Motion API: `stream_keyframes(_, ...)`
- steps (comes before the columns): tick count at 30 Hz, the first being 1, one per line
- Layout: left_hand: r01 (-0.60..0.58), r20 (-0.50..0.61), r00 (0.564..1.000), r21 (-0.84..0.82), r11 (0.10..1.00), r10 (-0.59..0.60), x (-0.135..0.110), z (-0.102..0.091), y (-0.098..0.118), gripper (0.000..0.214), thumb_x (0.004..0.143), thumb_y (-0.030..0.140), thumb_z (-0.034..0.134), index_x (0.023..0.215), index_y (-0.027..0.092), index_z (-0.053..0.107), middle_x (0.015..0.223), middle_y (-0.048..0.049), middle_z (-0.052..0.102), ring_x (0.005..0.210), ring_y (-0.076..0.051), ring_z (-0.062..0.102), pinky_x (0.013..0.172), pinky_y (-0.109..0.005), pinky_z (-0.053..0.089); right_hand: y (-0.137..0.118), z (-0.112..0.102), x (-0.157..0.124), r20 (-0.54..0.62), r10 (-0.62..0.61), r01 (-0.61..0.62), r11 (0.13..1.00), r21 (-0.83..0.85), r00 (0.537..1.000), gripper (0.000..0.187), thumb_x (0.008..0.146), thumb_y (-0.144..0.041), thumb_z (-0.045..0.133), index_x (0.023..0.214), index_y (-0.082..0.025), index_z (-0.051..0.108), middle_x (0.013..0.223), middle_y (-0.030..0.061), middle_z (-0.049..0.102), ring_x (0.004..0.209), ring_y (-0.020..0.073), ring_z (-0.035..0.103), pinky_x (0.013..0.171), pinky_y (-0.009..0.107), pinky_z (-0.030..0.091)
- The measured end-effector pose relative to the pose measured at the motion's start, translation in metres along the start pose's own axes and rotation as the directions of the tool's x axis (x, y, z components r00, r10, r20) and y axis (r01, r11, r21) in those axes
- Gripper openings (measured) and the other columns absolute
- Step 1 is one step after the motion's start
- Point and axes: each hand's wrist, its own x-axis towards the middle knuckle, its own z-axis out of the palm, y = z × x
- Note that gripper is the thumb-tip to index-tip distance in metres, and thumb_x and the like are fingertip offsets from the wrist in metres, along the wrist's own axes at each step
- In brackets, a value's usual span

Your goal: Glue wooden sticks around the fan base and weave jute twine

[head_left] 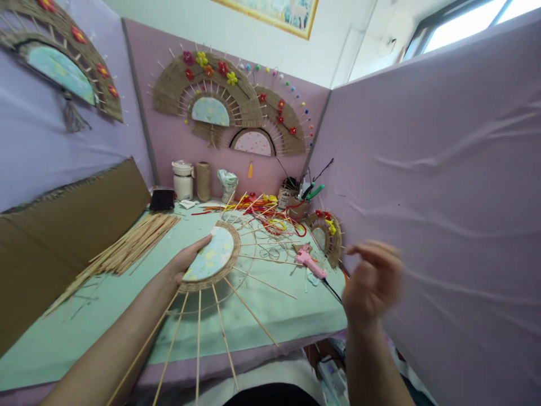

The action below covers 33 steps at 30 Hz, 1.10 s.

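Note:
My left hand point(189, 260) is closed on the flat side of a half-round fan piece point(212, 255), its thumb on the pale blue-green patterned face. A band of brown twine point(235, 248) is wound round the curved edge. Thin wooden sticks point(222, 327) fan outward from it, and a loose strand of twine crosses several of them. My right hand point(374, 279) is raised at the right, apart from the fan piece and blurred by motion. Its fingers are curled together; whatever they hold, if anything, cannot be made out.
A pink glue gun point(310, 263) with a black cord lies at the table's right. Loose sticks point(135, 242) are piled at left beside a cardboard sheet point(71, 237). Behind stand a twine spool point(203, 181), a white jar point(183, 181) and colourful cords point(270, 217). Decorated fans point(211, 84) hang on the partition.

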Motion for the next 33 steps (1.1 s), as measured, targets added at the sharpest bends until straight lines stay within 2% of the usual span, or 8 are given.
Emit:
stream_keyframes(2, -0.014, -0.006, 1.0, -0.003, 1.0, 0.014, 0.001, 0.001, 0.0, 0.037, 0.091, 0.027, 0.052, 0.119, 0.005, 0.06, 0.076, -0.013, 0.075, 0.06, -0.023, 0.072, 0.062, -0.031, 0.06, 0.023, 0.011, 0.005, 0.176, 0.087, -0.066, 0.99, -0.125, 0.98, 0.026, 0.09, -0.037, 0.049, 0.105, -0.018, 0.06, 0.097, 0.0094, 0.062, 0.087, 0.0229, 0.059, 0.079, 0.039, 0.048)
stream_keyframes(6, -0.035, -0.049, 0.998, 0.018, 0.999, 0.035, 0.001, 0.002, 0.0, 0.037, 0.093, 0.026, 0.049, 0.119, 0.004, 0.059, 0.073, -0.0121, 0.074, 0.057, -0.022, 0.071, 0.059, -0.029, 0.059, 0.072, 0.032, 0.004, 0.493, 0.366, -0.082, 0.858, -0.506, 0.789, 0.028, 0.082, -0.034, 0.058, 0.098, -0.012, 0.065, 0.096, 0.0143, 0.064, 0.094, 0.0262, 0.059, 0.086, 0.035, 0.043)
stream_keyframes(10, -0.052, -0.056, 0.997, 0.034, 0.998, 0.054, 0.0, 0.002, 0.0, 0.036, 0.092, 0.026, 0.05, 0.12, 0.005, 0.059, 0.071, -0.0107, 0.074, 0.055, -0.021, 0.07, 0.055, -0.028, 0.058, 0.089, 0.044, -0.004, 0.558, 0.544, -0.058, 0.747, -0.662, 0.627, 0.033, 0.083, -0.041, 0.058, 0.097, -0.012, 0.067, 0.098, 0.0144, 0.064, 0.097, 0.0258, 0.059, 0.085, 0.031, 0.041)
stream_keyframes(16, -0.043, -0.044, 0.998, 0.039, 0.998, 0.045, 0.0, 0.001, -0.001, 0.036, 0.092, 0.025, 0.05, 0.119, 0.004, 0.06, 0.072, -0.0116, 0.074, 0.057, -0.022, 0.071, 0.058, -0.03, 0.059, 0.093, 0.053, -0.003, 0.561, 0.609, -0.035, 0.694, -0.719, 0.561, 0.037, 0.076, -0.041, 0.065, 0.097, -0.011, 0.067, 0.099, 0.0159, 0.065, 0.096, 0.0271, 0.059, 0.079, 0.03, 0.039)
stream_keyframes(19, -0.042, -0.047, 0.998, 0.042, 0.998, 0.044, 0.002, 0.0, -0.001, 0.034, 0.092, 0.026, 0.051, 0.116, 0.004, 0.061, 0.074, -0.0123, 0.074, 0.058, -0.022, 0.071, 0.058, -0.03, 0.059, 0.094, 0.051, -0.002, 0.57, 0.588, -0.062, 0.725, -0.685, 0.574, 0.031, 0.08, -0.039, 0.059, 0.092, -0.012, 0.069, 0.095, 0.0146, 0.066, 0.089, 0.025, 0.06, 0.074, 0.029, 0.038)
stream_keyframes(25, -0.047, -0.039, 0.998, 0.043, 0.998, 0.049, 0.002, 0.0, -0.001, 0.03, 0.092, 0.026, 0.051, 0.108, 0.004, 0.063, 0.073, -0.0126, 0.074, 0.057, -0.022, 0.071, 0.057, -0.03, 0.059, 0.088, 0.033, 0.01, 0.506, 0.505, -0.185, 0.811, -0.555, 0.699, 0.038, 0.081, -0.04, 0.049, 0.093, -0.01, 0.068, 0.088, 0.0144, 0.067, 0.08, 0.0247, 0.06, 0.068, 0.03, 0.039)
stream_keyframes(30, -0.036, -0.048, 0.998, 0.048, 0.998, 0.038, -0.003, 0.004, -0.002, 0.031, 0.093, 0.026, 0.05, 0.111, 0.004, 0.061, 0.072, -0.0125, 0.074, 0.056, -0.021, 0.07, 0.056, -0.029, 0.058, 0.075, 0.024, 0.017, 0.402, 0.446, -0.369, 0.893, -0.258, 0.8, 0.046, 0.081, -0.051, 0.049, 0.099, -0.012, 0.066, 0.089, 0.0118, 0.068, 0.078, 0.0242, 0.06, 0.066, 0.031, 0.043)
stream_keyframes(33, -0.049, 0.001, 0.999, 0.051, 0.997, 0.049, -0.004, 0.004, -0.004, 0.033, 0.093, 0.026, 0.049, 0.116, 0.004, 0.058, 0.076, -0.0136, 0.074, 0.061, -0.022, 0.071, 0.06, -0.03, 0.059, 0.065, 0.032, 0.013, 0.371, 0.49, -0.541, 0.84, 0.04, 0.789, 0.048, 0.08, -0.058, 0.052, 0.099, -0.016, 0.065, 0.089, 0.0091, 0.067, 0.077, 0.022, 0.061, 0.06, 0.029, 0.045)
